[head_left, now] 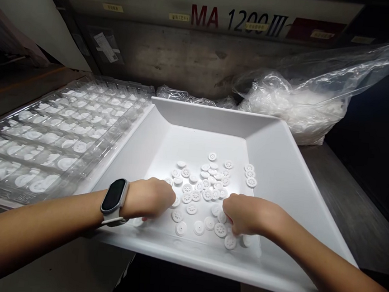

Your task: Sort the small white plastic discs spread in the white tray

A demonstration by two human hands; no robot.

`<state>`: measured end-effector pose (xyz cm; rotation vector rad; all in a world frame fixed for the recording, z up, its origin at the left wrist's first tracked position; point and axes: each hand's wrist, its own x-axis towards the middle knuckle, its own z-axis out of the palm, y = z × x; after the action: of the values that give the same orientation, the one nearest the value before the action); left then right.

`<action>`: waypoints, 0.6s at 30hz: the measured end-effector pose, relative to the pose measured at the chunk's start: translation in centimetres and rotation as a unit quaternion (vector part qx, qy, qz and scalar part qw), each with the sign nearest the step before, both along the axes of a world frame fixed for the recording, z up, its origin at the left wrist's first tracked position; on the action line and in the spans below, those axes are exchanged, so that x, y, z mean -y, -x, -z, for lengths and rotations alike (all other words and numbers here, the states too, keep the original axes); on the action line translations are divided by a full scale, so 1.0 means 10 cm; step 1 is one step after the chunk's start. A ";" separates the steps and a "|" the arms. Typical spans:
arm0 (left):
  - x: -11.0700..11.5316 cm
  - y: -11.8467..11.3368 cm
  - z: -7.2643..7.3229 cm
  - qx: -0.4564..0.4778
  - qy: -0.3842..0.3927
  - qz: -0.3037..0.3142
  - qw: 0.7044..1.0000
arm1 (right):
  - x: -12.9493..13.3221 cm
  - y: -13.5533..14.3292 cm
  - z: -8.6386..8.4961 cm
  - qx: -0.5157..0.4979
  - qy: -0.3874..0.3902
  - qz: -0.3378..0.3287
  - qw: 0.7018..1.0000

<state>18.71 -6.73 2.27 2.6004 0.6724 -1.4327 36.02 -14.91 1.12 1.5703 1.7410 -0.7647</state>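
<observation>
Small round white plastic wheels with spoked centres (207, 195) lie scattered over the floor of a white tray (217, 116). My left hand (156, 198), with a smartwatch on its wrist, is low over the left side of the scatter, fingers curled under and mostly hidden. At the right of the scatter, my right hand (246, 213) reaches down among the wheels with curled fingers. What either hand holds, if anything, is hidden behind the knuckles. A group of wheels (250, 175) rests by the tray's right wall.
Left of the white tray, a clear plastic compartment tray (56, 129) holds white parts in rows. A clear bag of white material (296, 107) stands behind on the right. Across the back runs a machine panel (155, 47) with lettering and labels.
</observation>
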 end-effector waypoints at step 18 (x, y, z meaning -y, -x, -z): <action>-0.01 -0.05 0.00 -0.059 0.051 0.001 0.997 | -0.11 -0.11 0.16 0.018 -0.072 -0.009 0.997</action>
<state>19.18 -6.60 2.30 2.4564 0.5922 -1.5881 37.09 -13.85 -0.52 1.6501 1.8156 -0.6097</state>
